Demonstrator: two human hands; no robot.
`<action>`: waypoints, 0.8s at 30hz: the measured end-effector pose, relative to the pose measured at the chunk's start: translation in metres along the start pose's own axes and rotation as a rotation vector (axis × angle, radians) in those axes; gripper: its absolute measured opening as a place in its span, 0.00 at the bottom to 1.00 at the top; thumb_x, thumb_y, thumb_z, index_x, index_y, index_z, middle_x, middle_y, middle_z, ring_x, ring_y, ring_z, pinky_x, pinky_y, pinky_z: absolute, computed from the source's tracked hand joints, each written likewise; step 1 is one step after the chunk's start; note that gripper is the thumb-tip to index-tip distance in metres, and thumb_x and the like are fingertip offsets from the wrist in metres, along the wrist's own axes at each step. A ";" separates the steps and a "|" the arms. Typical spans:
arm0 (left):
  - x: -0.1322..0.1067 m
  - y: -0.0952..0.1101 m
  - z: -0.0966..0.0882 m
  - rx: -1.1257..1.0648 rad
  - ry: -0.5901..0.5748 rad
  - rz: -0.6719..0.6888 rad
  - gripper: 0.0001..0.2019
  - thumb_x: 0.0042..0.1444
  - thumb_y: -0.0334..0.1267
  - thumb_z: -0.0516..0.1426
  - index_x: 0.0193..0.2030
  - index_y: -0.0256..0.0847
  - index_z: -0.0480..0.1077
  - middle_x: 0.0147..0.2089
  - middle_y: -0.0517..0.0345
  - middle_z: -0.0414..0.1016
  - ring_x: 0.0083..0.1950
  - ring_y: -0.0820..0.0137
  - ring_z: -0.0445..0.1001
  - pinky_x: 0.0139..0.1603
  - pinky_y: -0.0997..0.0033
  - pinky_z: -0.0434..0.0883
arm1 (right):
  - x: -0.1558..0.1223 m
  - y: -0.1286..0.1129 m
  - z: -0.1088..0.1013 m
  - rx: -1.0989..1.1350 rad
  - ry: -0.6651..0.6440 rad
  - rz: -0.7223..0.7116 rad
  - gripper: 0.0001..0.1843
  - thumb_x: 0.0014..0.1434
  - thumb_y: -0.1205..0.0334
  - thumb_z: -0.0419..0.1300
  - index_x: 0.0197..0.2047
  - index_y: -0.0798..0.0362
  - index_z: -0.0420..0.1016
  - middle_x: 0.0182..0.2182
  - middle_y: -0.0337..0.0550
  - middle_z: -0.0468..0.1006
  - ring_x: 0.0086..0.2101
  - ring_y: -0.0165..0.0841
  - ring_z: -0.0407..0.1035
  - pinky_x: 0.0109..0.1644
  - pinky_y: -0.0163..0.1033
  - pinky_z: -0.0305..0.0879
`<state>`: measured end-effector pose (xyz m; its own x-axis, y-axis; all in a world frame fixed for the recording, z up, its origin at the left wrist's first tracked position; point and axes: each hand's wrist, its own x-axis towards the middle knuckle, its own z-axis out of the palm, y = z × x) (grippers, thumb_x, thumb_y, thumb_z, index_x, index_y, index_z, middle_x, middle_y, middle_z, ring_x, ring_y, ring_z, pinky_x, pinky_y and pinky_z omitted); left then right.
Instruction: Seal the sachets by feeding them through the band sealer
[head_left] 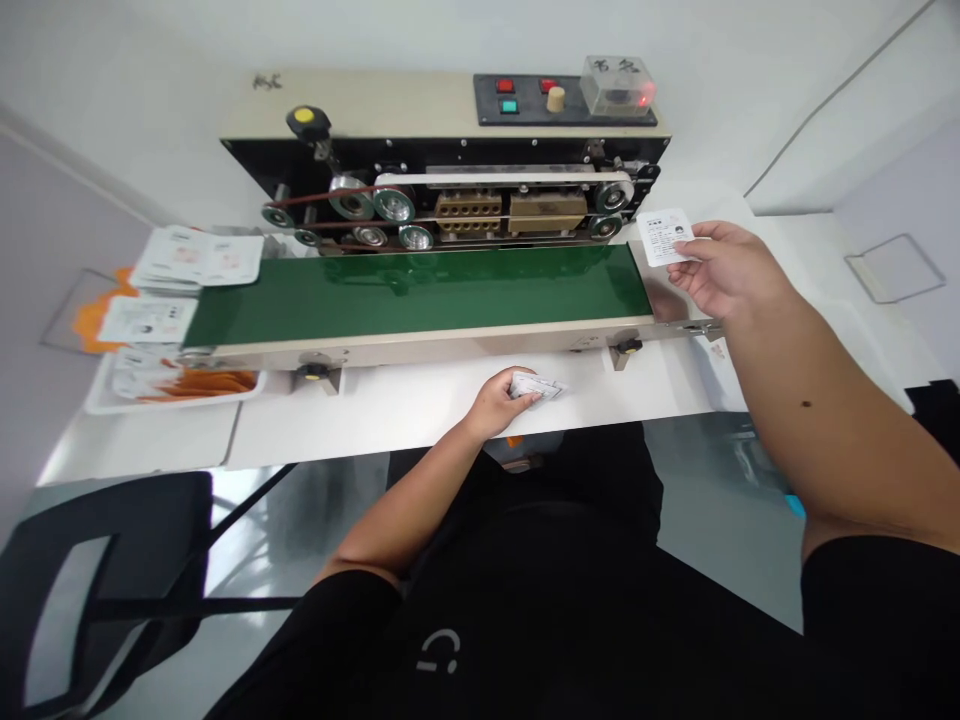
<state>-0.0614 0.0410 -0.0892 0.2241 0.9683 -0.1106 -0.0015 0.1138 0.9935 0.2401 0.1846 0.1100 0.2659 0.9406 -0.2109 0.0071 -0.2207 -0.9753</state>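
A band sealing machine (450,150) stands on a white table, with a green conveyor belt (420,290) running along its front. My right hand (724,270) pinches a small white printed sachet (664,236) at the right end of the belt, just beside the sealing rollers. Near the table's front edge, my left hand (499,400) is closed on a small stack of sachets (538,386).
Sealed sachets (199,257) lie piled at the belt's left end, and more lie in a white tray (150,395) with orange packs. A control panel (540,100) with red and green buttons tops the machine. A black chair (97,570) stands at the lower left.
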 end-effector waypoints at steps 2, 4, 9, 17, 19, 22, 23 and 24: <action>0.000 0.002 0.000 0.006 -0.012 0.001 0.23 0.54 0.48 0.73 0.52 0.39 0.78 0.47 0.51 0.83 0.45 0.64 0.79 0.47 0.67 0.74 | 0.005 -0.001 0.004 0.002 0.003 0.003 0.16 0.69 0.83 0.58 0.41 0.51 0.62 0.34 0.43 0.83 0.24 0.22 0.71 0.34 0.34 0.67; 0.000 0.004 0.000 0.017 -0.016 0.011 0.22 0.54 0.47 0.72 0.51 0.39 0.78 0.47 0.50 0.83 0.46 0.64 0.79 0.47 0.67 0.73 | 0.010 -0.001 0.009 -0.001 -0.012 -0.002 0.15 0.69 0.82 0.58 0.42 0.51 0.62 0.34 0.43 0.82 0.25 0.22 0.72 0.36 0.35 0.68; -0.001 0.007 0.000 0.030 -0.005 0.029 0.21 0.53 0.47 0.73 0.50 0.39 0.79 0.46 0.51 0.83 0.46 0.63 0.79 0.46 0.67 0.74 | 0.020 0.000 0.029 0.000 -0.033 0.030 0.14 0.69 0.82 0.58 0.41 0.53 0.64 0.32 0.42 0.81 0.25 0.22 0.72 0.34 0.31 0.71; 0.000 0.006 0.000 -0.003 -0.018 0.046 0.22 0.53 0.49 0.73 0.49 0.39 0.79 0.46 0.50 0.83 0.44 0.63 0.79 0.45 0.66 0.74 | 0.022 0.007 0.062 -0.010 -0.093 0.079 0.10 0.65 0.77 0.66 0.44 0.55 0.72 0.32 0.43 0.81 0.25 0.29 0.77 0.26 0.28 0.74; 0.000 0.005 0.000 0.001 -0.019 0.049 0.22 0.54 0.49 0.73 0.49 0.39 0.79 0.46 0.50 0.83 0.44 0.63 0.79 0.45 0.66 0.74 | 0.017 0.006 0.063 -0.067 -0.105 0.061 0.09 0.66 0.74 0.67 0.47 0.57 0.75 0.33 0.45 0.81 0.26 0.30 0.79 0.27 0.29 0.73; 0.000 0.003 -0.001 0.013 -0.003 0.069 0.21 0.55 0.49 0.72 0.49 0.39 0.79 0.47 0.50 0.83 0.46 0.63 0.79 0.47 0.66 0.74 | -0.009 0.005 0.055 -0.136 -0.072 -0.111 0.13 0.65 0.66 0.70 0.52 0.56 0.77 0.41 0.48 0.82 0.27 0.29 0.79 0.26 0.30 0.71; 0.000 0.003 -0.001 0.012 0.011 0.077 0.21 0.55 0.49 0.72 0.50 0.39 0.78 0.47 0.50 0.83 0.46 0.63 0.79 0.47 0.66 0.74 | -0.023 0.007 0.051 -0.143 -0.047 -0.204 0.14 0.65 0.63 0.71 0.53 0.55 0.77 0.44 0.49 0.82 0.27 0.28 0.78 0.26 0.30 0.70; 0.001 0.002 -0.002 0.005 0.028 0.080 0.21 0.55 0.50 0.72 0.50 0.39 0.78 0.47 0.50 0.83 0.47 0.63 0.79 0.48 0.66 0.74 | -0.040 0.011 0.046 -0.143 -0.028 -0.299 0.14 0.65 0.61 0.71 0.53 0.53 0.78 0.48 0.48 0.82 0.27 0.26 0.78 0.26 0.30 0.69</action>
<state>-0.0629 0.0421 -0.0874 0.1961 0.9801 -0.0317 -0.0129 0.0349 0.9993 0.1852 0.1567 0.1048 0.2052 0.9755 0.0798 0.2170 0.0342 -0.9756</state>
